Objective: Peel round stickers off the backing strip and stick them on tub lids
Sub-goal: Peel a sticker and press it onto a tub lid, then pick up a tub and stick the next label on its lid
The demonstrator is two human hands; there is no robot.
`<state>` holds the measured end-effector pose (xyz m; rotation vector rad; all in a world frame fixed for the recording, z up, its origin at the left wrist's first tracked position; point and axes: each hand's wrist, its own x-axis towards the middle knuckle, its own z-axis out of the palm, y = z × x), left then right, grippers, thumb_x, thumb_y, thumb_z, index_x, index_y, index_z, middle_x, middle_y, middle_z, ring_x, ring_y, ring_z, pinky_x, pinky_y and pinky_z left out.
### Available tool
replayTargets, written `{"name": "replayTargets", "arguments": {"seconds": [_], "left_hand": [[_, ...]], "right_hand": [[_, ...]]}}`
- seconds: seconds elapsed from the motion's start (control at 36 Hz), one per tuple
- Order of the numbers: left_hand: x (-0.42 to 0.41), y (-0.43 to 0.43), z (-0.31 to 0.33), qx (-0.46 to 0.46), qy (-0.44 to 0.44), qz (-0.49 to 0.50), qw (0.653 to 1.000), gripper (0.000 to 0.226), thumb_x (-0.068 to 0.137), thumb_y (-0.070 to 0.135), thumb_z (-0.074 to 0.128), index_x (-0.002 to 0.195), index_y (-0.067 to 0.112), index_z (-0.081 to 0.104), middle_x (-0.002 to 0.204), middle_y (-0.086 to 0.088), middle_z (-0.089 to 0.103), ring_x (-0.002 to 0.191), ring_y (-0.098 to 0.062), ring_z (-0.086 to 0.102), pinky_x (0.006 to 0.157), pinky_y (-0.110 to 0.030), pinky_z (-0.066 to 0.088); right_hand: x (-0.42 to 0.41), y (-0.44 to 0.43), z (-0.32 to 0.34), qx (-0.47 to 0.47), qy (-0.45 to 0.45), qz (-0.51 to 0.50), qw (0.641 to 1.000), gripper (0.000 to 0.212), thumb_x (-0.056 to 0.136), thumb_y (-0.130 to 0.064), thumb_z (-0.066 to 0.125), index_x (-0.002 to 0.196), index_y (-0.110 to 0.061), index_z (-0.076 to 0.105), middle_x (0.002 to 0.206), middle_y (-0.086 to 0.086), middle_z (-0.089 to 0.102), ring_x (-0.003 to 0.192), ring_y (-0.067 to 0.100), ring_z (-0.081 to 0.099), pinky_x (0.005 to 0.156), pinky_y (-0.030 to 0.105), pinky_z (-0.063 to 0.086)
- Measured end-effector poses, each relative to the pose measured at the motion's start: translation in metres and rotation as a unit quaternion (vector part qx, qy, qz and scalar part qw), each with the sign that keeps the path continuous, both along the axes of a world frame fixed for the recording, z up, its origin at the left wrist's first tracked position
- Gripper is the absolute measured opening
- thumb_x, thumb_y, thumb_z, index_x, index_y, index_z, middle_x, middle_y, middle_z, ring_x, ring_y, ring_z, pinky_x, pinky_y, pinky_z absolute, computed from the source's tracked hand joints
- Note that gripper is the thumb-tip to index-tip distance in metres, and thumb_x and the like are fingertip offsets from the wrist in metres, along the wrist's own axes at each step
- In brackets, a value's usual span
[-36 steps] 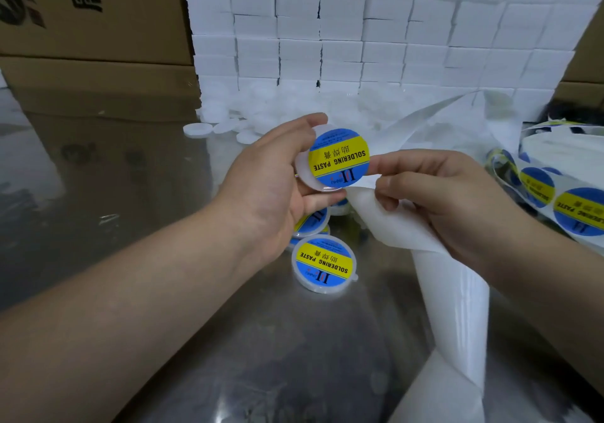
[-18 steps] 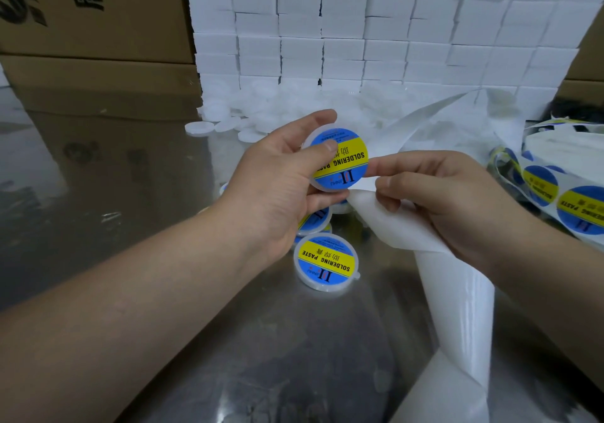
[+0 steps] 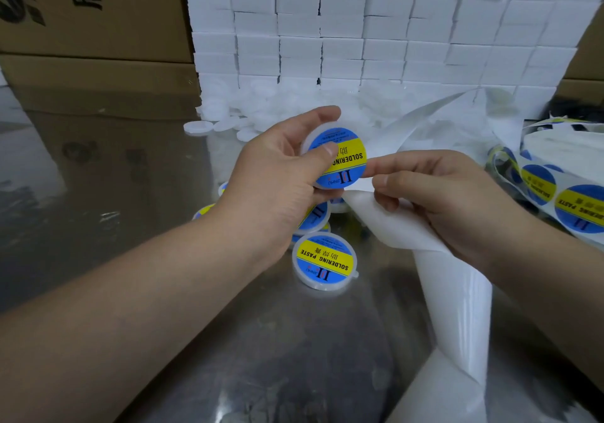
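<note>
Head view, centre frame: the left hand (image 3: pixel 277 177) grips a tub lid (image 3: pixel 318 130), thumb pressing its soldering-paste sticker (image 3: pixel 343 161), while the right hand (image 3: pixel 441 193) pinches the bare backing strip (image 3: pixel 451 292) beside it; a few labelled lids (image 3: pixel 324 260) lie below, with many plain lids (image 3: pixel 294 108) above and unpeeled stickers (image 3: pixel 578 208) at the right edge left to do.

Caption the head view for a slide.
Left hand presses a soldering-paste sticker onto a tub lid; right hand pinches the backing strip.

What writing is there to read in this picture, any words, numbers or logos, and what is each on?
"SOLDERING PASTE", "助焊膏", big "II": sticker on the lying lid.
"SOLDERING": sticker on the held lid; the left hand thumb hides the rest.
"PASTE": strip sticker at right, cut off.
Small print beside "II": too small.
Cardboard box: black characters, cut off, unreadable.
</note>
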<state>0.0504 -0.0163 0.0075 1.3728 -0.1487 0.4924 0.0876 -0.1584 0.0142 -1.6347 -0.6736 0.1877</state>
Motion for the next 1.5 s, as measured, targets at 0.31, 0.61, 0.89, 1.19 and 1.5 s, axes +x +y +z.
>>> {"name": "replayTargets", "arguments": {"seconds": [0.31,0.61,0.89,1.19,1.5], "left_hand": [[-0.016,-0.006,0.002,0.151,-0.197,0.118,0.962,0.034,0.088,0.006,0.049,0.103,0.037,0.052,0.103,0.018,0.061,0.096,-0.003,0.062,0.074,-0.024,0.056],[-0.013,-0.009,-0.005,0.164,-0.039,0.056,0.984,0.022,0.095,0.019,0.047,0.094,0.040,0.054,0.073,0.010,0.064,0.056,-0.006,0.061,0.048,-0.019,0.048],[-0.010,-0.008,-0.007,0.281,-0.039,0.122,0.951,0.014,0.082,0.042,0.041,0.086,0.052,0.051,0.085,0.015,0.065,0.081,-0.006,0.062,0.078,-0.035,0.052],[-0.011,-0.006,-0.007,0.314,-0.016,0.111,0.943,0.013,0.080,0.049,0.040,0.090,0.051,0.048,0.084,0.017,0.062,0.081,-0.005,0.061,0.077,-0.035,0.052],[-0.006,-0.002,-0.009,0.389,0.002,0.180,0.903,0.024,0.084,0.046,0.039,0.102,0.042,0.053,0.077,0.015,0.060,0.075,-0.001,0.054,0.069,-0.013,0.038]], "right_hand": [[0.010,-0.004,-0.006,-0.111,-0.108,-0.166,0.974,0.033,0.084,-0.024,0.055,0.077,0.009,0.059,0.078,0.026,0.057,0.059,0.028,0.040,0.046,0.023,0.021],[-0.007,-0.001,-0.002,-0.056,-0.129,-0.047,0.989,0.021,0.080,-0.036,0.063,0.065,-0.024,0.069,0.067,0.009,0.065,0.060,0.004,0.050,0.057,0.020,0.039],[-0.006,-0.001,-0.003,-0.047,-0.136,-0.065,0.988,0.032,0.083,-0.022,0.061,0.054,-0.013,0.053,0.056,0.006,0.042,0.049,0.007,0.034,0.045,0.023,0.028],[-0.001,-0.003,-0.005,-0.078,-0.193,-0.115,0.971,0.042,0.088,-0.031,0.055,0.054,-0.007,0.052,0.049,-0.001,0.043,0.046,0.005,0.033,0.043,0.017,0.026],[0.004,-0.002,-0.007,-0.094,-0.185,-0.164,0.964,0.050,0.090,-0.034,0.051,0.042,-0.022,0.058,0.047,-0.007,0.053,0.043,0.002,0.041,0.042,0.010,0.031]]}}
